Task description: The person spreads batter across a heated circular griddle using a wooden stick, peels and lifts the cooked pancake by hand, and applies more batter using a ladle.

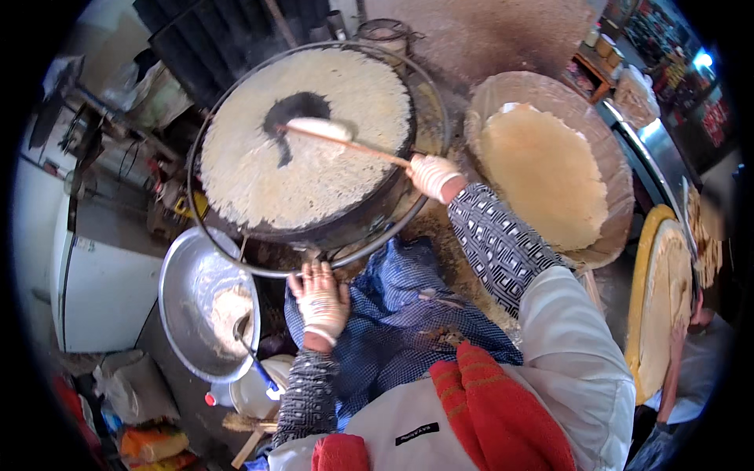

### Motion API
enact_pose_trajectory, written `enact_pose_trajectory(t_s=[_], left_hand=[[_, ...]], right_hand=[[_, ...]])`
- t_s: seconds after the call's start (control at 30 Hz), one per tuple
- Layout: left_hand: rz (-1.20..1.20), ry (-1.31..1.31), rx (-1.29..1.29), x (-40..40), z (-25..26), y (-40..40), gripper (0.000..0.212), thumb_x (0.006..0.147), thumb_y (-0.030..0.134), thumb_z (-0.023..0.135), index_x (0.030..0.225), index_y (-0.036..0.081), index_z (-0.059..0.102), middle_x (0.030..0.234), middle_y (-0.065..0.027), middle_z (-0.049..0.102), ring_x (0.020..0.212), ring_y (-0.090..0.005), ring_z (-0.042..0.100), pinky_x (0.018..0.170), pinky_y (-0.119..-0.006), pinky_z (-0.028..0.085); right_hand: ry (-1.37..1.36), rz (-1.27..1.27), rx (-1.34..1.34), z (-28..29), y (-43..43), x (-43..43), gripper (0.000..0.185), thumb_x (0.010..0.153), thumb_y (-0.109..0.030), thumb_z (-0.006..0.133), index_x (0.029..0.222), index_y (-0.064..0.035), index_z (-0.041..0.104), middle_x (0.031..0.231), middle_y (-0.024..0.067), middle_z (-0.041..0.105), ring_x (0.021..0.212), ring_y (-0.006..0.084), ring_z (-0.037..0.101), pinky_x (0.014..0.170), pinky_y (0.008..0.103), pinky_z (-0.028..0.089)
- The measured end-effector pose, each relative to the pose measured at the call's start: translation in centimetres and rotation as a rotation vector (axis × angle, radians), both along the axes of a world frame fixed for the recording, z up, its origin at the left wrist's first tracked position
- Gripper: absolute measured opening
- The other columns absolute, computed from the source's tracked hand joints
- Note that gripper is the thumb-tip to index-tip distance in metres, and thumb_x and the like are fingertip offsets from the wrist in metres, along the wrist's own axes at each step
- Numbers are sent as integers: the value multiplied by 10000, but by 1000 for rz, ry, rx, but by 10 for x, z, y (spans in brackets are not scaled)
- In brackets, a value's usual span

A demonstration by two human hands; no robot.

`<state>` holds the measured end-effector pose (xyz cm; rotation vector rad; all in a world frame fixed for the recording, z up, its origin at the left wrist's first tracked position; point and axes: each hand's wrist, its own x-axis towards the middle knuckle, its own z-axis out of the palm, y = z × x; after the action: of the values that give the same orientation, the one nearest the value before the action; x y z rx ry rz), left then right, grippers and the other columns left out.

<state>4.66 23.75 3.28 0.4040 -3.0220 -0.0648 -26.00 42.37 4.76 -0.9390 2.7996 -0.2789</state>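
Note:
My right hand [435, 176], in a whitish glove or wrap, grips the thin wooden handle [377, 154] of a batter spreader. Its pale, batter-coated head [321, 127] lies on the large round griddle [297, 106]. A thin layer of batter [353, 76] covers most of the griddle, leaving a dark curved patch bare near the middle. My left hand [321, 303], wrapped alike, has its fingers spread at the near side of the metal ring [377, 241] around the griddle; the fingertips appear to touch it. Left of that hand is a metal basin [182, 329] holding batter or dough [230, 312] and a blue-handled ladle [259, 371].
To the right stands a large lined round basket [500, 94] with thin round flatbreads [545, 176] in it. Beyond are a yellow-rimmed round board [639, 294] bearing flatbread and another person's arm [674, 371]. A white cabinet [109, 294] and sacks [138, 385] are at left.

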Motion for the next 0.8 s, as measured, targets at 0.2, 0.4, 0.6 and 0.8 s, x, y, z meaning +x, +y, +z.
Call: enact_pose_trajectory(t_s=[0.2,0.4,0.6,0.8], left_hand=[[52,-107,-180,21,-25,-12,719,832,324,540,1401,-53,312,1482,-236,289,1404,-382,213,1130,-599,32],[118,-77,-204,23,-19,-35,632,819,302,539,1350,-18,413,1428,-195,393,1365,-344,310,1133,-595,44],[254,-42,-196,24,-19,-75,525,797,282,545,1256,27,533,1397,-129,464,1329,-304,373,1120,-627,44],[434,-74,-177,35,-25,-127,444,835,244,526,1258,114,551,1412,-55,460,1312,-303,402,1099,-656,57]], right_hand=[[14,196,71,6,-4,39,362,952,-341,464,968,-4,596,860,208,675,838,381,652,741,471,515],[10,29,-21,3,1,-1,351,952,-322,467,962,10,580,861,225,670,818,378,655,720,479,515],[70,-12,65,0,21,-1,341,953,-308,467,931,12,582,853,233,668,798,374,661,701,467,524],[53,186,85,3,14,11,340,959,-311,447,1009,8,554,835,216,672,804,374,661,698,468,526]])
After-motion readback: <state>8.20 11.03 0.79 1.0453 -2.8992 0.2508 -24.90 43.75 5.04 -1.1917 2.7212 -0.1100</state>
